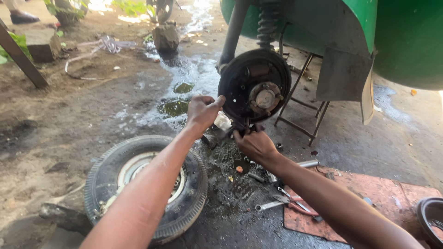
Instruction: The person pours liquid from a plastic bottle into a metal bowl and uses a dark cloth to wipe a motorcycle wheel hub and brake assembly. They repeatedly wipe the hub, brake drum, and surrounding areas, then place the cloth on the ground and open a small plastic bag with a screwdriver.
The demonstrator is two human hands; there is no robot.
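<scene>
Greasy black steel, the brake plate (254, 85) hangs rigid and heavy under the green vehicle (406, 41). The left hand (202, 112) grips its lower edge; the right hand (254, 144) pinches something small beneath, likely slippery.

greasy matt metal brake plate (254, 85) — worn rubber tyre (146, 186), wet rough ground (92, 115).
</scene>
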